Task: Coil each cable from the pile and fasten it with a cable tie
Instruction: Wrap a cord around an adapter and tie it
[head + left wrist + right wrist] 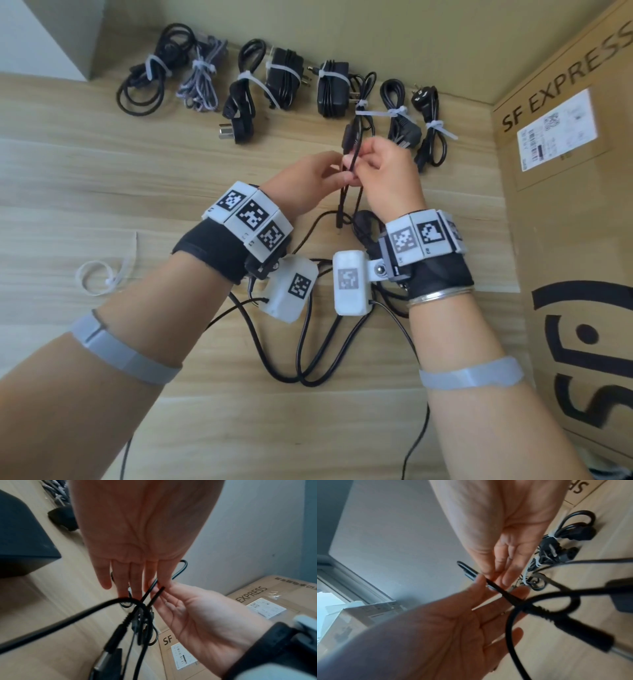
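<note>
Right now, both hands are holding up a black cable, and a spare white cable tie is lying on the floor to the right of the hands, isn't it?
Not quite. The spare white cable tie lies to the left of the hands, beyond the left wrist, as the head view shows. The rest holds: the left hand and right hand both hold up the black cable.

A thin black cable is between both hands. Past the fingers lie black bundles with white ties. Right of the right hand, a brown box with black letters.
</note>
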{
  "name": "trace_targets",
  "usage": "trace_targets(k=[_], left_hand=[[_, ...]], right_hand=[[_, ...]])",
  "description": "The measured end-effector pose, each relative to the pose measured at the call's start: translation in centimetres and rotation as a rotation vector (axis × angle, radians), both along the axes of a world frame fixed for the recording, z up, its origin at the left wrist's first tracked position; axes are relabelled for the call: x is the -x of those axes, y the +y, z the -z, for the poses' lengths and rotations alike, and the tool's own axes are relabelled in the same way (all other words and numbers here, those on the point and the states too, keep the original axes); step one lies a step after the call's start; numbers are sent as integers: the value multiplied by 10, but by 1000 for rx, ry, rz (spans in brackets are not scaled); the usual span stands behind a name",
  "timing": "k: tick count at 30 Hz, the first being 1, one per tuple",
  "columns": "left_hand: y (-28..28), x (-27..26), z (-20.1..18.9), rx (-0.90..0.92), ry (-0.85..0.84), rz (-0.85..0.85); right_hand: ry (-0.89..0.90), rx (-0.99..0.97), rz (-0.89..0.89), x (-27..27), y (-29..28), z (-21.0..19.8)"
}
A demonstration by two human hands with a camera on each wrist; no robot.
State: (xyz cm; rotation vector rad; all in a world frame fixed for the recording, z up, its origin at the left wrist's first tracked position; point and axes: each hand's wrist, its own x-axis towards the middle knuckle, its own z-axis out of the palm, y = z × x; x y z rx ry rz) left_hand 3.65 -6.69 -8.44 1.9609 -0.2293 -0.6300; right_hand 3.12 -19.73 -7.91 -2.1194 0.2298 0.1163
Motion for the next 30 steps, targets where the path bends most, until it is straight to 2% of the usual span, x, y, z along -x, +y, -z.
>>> trace_targets(k=[5,9,11,14,17,20,25,28,30], left_hand=[[1,-4,-12,232,4,-56],[7,-5,-13,277,-24,-179],[13,-6,-12,311,-29,-261],[24,-9,-14,428,-30,-333],[31,-9,-21,566,-29,-369],[35,-8,-29,631,-34,-392],[41,-7,-33,617,-73,-431],[45,-9,-24,401,-110,-436],[45,-8,-17,258,-107,-364]], right_hand=[[-108,-128,10,-2,4,-13],[-134,-77,47,2,11,-15],[-80,98,-15,5,11,-12],[119,299,-69,6,6,3],[237,315,-81,7,10,9],[212,233,-94,9,19,6],[310,322,-74,0,23,17],[145,255,48,-1,18,8],[-10,194,65,-1,14,-4]])
